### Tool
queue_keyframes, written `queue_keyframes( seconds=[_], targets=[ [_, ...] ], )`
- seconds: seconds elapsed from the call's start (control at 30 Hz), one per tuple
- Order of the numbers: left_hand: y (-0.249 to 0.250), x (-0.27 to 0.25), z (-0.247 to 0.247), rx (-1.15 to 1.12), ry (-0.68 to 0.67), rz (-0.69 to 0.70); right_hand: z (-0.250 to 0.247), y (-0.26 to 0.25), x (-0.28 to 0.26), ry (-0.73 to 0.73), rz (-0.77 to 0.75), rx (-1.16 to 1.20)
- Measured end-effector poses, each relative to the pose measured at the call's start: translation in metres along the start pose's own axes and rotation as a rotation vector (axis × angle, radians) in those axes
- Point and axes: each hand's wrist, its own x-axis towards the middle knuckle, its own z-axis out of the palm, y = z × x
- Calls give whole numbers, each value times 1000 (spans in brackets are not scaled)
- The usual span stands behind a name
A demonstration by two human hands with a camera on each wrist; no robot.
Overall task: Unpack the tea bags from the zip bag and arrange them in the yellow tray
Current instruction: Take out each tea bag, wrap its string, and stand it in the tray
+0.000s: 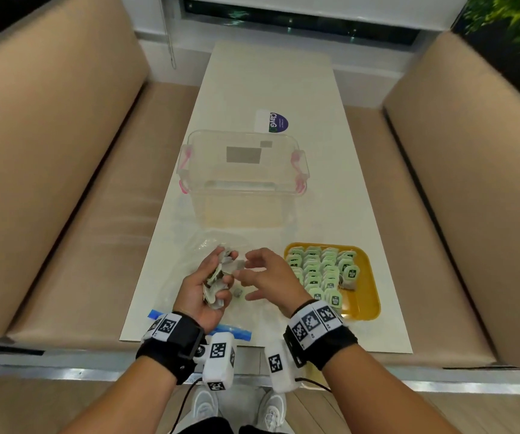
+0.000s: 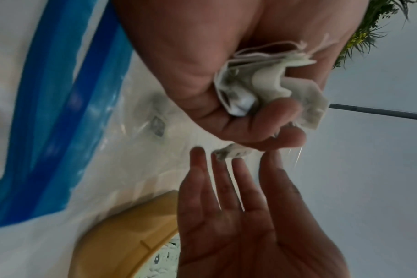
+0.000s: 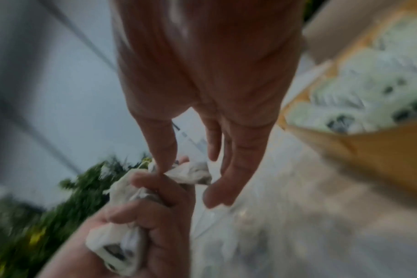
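Counter [image 1: 252, 89]: carries clear lidded box [image 1: 240, 170], flattened zip bag [image 1: 190, 255] and, at right, yellow tray [image 1: 362, 296] already packed with rows of tea bags.

Left hand [image 1: 202, 289]: grip closed round a crumpled bunch of tea bags [image 1: 218, 277] above the zip bag.

Right hand [image 1: 271, 277]: fingers loosely spread, holding nothing, tips just beside the bunch.

Risk: tangled strings likely to drag extra bags out; loose bunch liable to spill onto the counter; crowded tray rows liable to be disturbed.
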Motion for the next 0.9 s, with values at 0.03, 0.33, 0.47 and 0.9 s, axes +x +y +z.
queue_keyframes(
  seconds=[0.03,0.33,0.47,0.9],
  targets=[
    [0,0,1,-10,-14,-17,2,-1,0,-65,44,92],
    [4,3,0,-4,53,86,-4,-8,-1,114,-159,7],
    [0,8,-3,24,104,116,-3,-7,1,165,-260,-100],
    [-12,10,-10,362,172,90,25,18,10,164,-550,-737]
  ],
)
